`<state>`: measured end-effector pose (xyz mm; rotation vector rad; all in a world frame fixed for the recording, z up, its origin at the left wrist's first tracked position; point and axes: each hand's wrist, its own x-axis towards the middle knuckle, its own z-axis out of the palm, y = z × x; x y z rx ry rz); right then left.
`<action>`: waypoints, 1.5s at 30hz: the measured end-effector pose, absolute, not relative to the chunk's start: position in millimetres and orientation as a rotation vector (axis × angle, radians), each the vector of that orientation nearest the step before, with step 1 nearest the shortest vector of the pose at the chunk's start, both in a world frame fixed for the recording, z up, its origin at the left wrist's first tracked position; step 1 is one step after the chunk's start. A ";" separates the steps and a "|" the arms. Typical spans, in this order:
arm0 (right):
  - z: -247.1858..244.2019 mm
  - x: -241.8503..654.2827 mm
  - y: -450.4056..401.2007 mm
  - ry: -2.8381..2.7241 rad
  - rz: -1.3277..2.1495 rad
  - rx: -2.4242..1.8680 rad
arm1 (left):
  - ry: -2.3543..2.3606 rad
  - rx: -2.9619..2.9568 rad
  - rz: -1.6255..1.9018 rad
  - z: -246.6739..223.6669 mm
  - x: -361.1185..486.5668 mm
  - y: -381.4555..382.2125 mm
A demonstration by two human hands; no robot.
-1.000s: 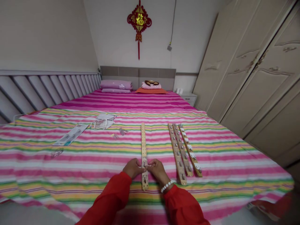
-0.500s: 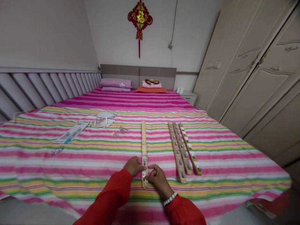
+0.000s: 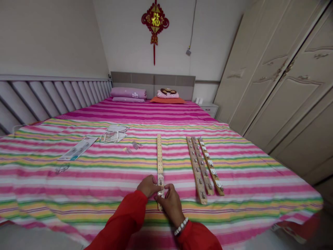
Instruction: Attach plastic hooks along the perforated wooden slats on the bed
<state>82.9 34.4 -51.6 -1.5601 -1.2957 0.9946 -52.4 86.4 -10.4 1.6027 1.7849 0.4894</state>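
A narrow pale wooden strip (image 3: 159, 156) with rows of small holes lies lengthwise on the striped bedsheet. Two metal hook pieces sit on its near part, the upper one (image 3: 160, 180) left uncovered. My left hand (image 3: 149, 186) comes in from the left, thumb and fingers closed at the lower metal hook (image 3: 160, 193). From the right, my right hand (image 3: 171, 203) pinches at this same hook, its thumb across the strip. The fingers partly cover the hook, so its exact fit on the strip is hidden.
To the right lie three wooden strips (image 3: 197, 166) fitted with hooks, one with white pieces. Small clear packets (image 3: 135, 145), a pile of packaging (image 3: 114, 133), a long flat package (image 3: 78, 148) and wire-like metal pieces (image 3: 62, 168) are spread on the left.
My right hand has shifted left and turned, its thumb now reaching over the strip by the lower hook. The left hand stays nearly in place.
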 end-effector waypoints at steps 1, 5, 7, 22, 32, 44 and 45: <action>-51.6 83.2 34.3 -1.313 0.976 -1.563 | 1.800 1.612 0.473 -9.4 -51.5 85.6; -55.9 85.3 35.2 -1.324 1.037 -1.474 | 1.826 1.640 0.452 -10.5 -50.5 85.4; -58.3 86.2 36.3 -1.285 1.098 -1.408 | 1.795 1.637 0.480 -14.1 -52.2 87.7; -53.3 101.0 38.8 -1.098 1.436 -1.128 | 1.539 1.461 0.534 -18.6 -58.8 100.3; -49.2 102.9 39.2 -1.052 1.493 -1.112 | 1.405 1.365 0.481 -15.6 -64.1 102.9; -60.5 104.6 23.4 -1.035 1.370 -1.212 | 1.343 1.307 0.595 -14.3 -68.4 96.8; -62.2 104.9 22.1 -1.052 1.389 -1.229 | 1.338 1.302 0.613 -15.5 -68.8 96.7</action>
